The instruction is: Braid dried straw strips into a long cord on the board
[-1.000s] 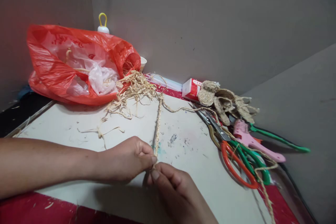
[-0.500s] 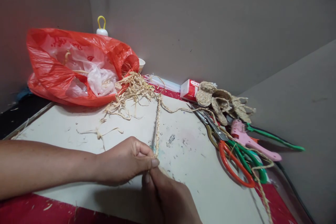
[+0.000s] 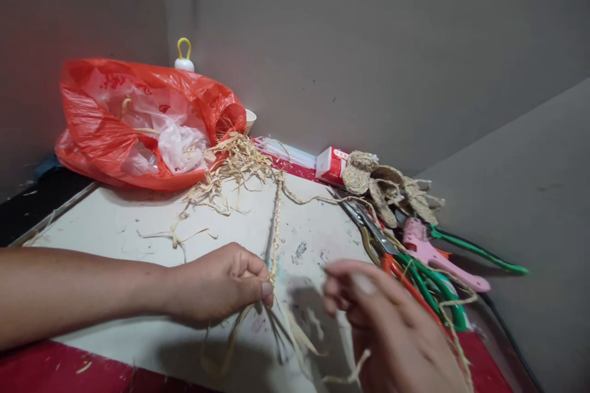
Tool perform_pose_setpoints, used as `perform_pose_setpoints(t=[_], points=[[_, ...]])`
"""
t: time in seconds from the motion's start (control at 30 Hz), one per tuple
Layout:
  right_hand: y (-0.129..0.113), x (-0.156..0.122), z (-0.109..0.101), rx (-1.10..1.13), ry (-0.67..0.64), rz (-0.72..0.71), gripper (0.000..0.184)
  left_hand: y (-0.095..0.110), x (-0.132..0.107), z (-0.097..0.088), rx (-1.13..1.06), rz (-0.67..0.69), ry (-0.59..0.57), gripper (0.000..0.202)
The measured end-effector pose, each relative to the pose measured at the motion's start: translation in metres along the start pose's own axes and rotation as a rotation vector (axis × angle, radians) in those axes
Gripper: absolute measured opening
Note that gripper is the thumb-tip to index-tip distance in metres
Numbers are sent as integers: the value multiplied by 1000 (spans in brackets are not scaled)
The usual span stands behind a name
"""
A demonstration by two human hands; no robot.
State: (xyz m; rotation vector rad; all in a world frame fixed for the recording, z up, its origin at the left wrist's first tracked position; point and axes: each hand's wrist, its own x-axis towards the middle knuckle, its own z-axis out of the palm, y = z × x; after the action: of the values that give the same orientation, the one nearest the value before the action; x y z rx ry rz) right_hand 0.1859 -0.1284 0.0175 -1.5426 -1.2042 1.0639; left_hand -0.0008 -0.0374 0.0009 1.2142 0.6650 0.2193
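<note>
My left hand pinches the near end of a thin straw braid that runs away across the white board toward a heap of loose straw. Loose straw strands fan out below the pinch. My right hand is raised to the right of the braid, smeared by motion, fingers curled, with a strand trailing beneath it; whether it grips that strand is unclear.
A red plastic bag lies at the back left with a small white lamp behind it. Scissors with orange and green handles, a pink tool, woven straw pieces and a small red-white box crowd the right side.
My right hand has left the braid end, swinging up and right, and the loose strands now hang spread below my left hand's pinch.
</note>
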Motion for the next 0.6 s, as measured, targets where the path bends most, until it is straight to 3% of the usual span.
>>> perform_pose_setpoints(t=[0.07, 0.17, 0.23, 0.47, 0.6], points=[[0, 11, 14, 69, -11, 134, 36, 0, 1, 0, -24, 43, -36, 29], [4, 17, 33, 101, -302, 269, 36, -1, 2, 0, -66, 105, -155, 34], [6, 18, 37, 120, -417, 307, 40, -1, 3, -1, -57, 108, -190, 34], [5, 28, 25, -77, -501, 175, 44, 4, -2, -4, 344, 49, -92, 30], [12, 29, 27, -24, -499, 250, 45, 10, -5, -5, 537, 100, -41, 29]])
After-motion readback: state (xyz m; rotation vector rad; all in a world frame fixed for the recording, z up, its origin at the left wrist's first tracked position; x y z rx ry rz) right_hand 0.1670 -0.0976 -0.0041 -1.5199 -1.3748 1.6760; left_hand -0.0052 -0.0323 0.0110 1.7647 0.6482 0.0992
